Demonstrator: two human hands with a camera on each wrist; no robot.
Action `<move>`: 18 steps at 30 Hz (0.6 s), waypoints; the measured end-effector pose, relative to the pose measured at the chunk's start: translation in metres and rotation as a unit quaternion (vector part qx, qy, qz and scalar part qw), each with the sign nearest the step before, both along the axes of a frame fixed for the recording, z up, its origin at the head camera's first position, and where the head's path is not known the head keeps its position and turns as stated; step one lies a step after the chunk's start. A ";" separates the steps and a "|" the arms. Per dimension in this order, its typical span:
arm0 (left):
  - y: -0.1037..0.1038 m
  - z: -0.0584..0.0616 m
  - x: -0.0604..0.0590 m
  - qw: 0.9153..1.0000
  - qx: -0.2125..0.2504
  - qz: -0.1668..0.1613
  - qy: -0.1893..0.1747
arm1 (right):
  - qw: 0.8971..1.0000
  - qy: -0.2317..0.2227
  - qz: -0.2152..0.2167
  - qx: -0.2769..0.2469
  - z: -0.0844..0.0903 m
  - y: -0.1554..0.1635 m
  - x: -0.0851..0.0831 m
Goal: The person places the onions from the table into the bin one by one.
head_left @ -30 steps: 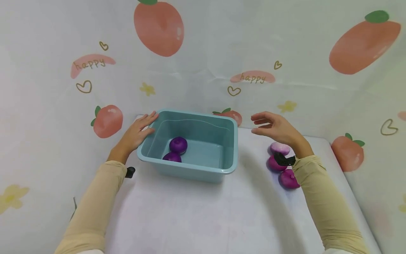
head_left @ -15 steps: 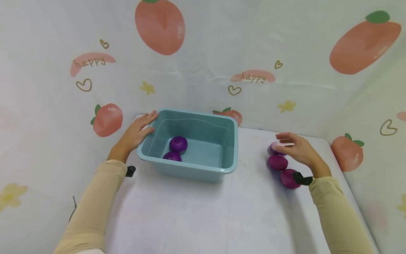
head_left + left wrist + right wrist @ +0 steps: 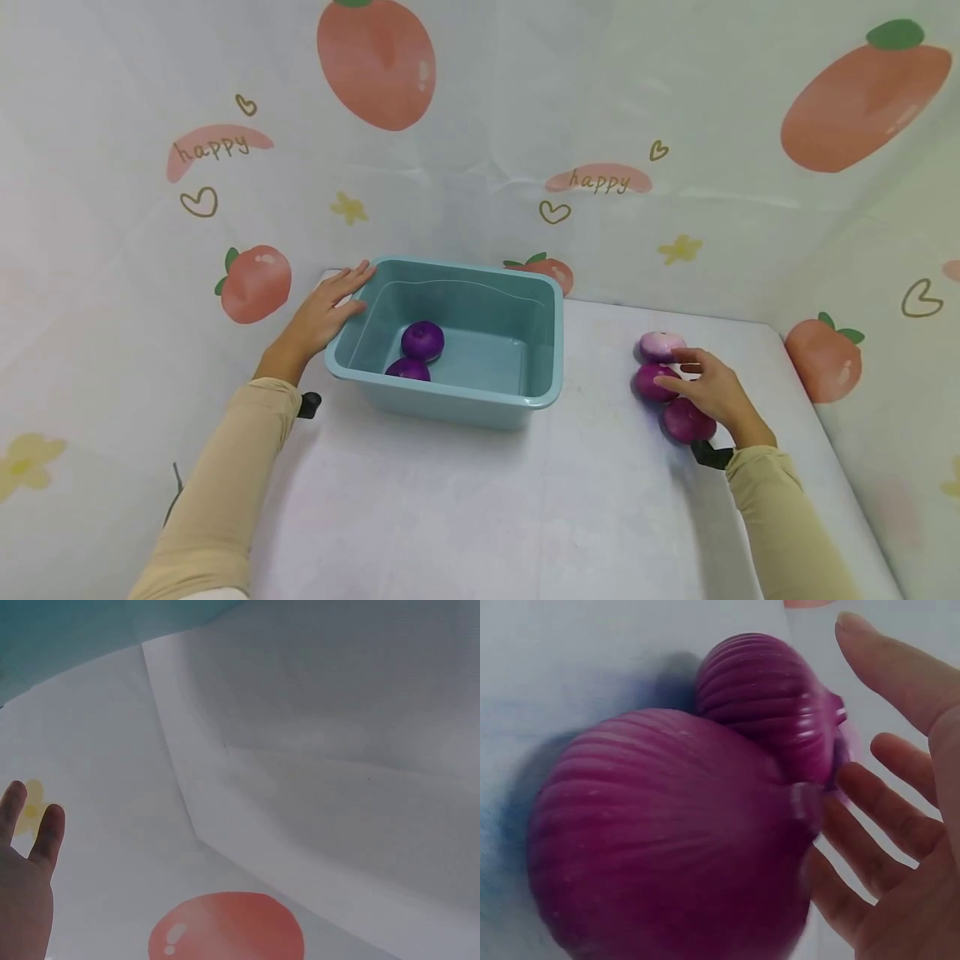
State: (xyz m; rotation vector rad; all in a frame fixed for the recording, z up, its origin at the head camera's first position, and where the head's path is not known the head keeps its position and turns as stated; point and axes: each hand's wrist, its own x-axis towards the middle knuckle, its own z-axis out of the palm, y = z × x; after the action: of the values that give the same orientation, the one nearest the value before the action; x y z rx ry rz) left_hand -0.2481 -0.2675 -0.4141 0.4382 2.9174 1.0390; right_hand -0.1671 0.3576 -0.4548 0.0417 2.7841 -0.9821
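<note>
Resting flat against the outer left wall of the teal plastic basin (image 3: 450,392), my left hand (image 3: 318,317) has its fingers (image 3: 352,279) straight and relaxed, gripping nothing; the fingertips reach up along the basin's far left corner. My beige sleeve (image 3: 225,483) runs back from that wrist toward me. Inside the basin two dark purple onions (image 3: 422,341) sit near the left side, one nearer me and touching the other behind it. The basin stands on the white bench (image 3: 465,517), toward its back left part.

Well apart from the basin, on the right side of the bench, three more red onions lie in a short row that runs away from me: the nearest onion (image 3: 684,421), the middle onion (image 3: 654,382) just beyond it and touching it, and a paler pinkish onion (image 3: 660,345) farthest back. My right hand (image 3: 708,392) lies over the near two, fingers (image 3: 877,817) spread and only gently curved, touching the skin of the middle onion without closing round it. Behind everything hangs a printed cloth (image 3: 480,125) with peaches and the word "happy".
</note>
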 end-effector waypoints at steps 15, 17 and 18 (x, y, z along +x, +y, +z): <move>-0.001 -0.001 -0.001 1.000 -0.002 0.003 -0.006 | 0.998 -0.019 0.025 0.046 -0.013 -0.003 -0.005; 0.000 0.000 -0.001 1.000 -0.003 0.004 -0.006 | 0.998 -0.023 0.025 0.050 -0.015 -0.003 -0.005; -0.001 0.000 -0.001 1.000 -0.003 0.006 -0.006 | 0.998 -0.025 0.023 0.051 -0.016 -0.003 -0.006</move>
State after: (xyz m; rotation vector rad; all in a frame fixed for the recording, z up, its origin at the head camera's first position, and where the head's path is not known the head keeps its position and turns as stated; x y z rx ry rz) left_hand -0.2493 -0.2680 -0.4145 0.4136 2.9159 1.0297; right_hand -0.1729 0.3546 -0.4709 0.0147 2.7745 -0.8156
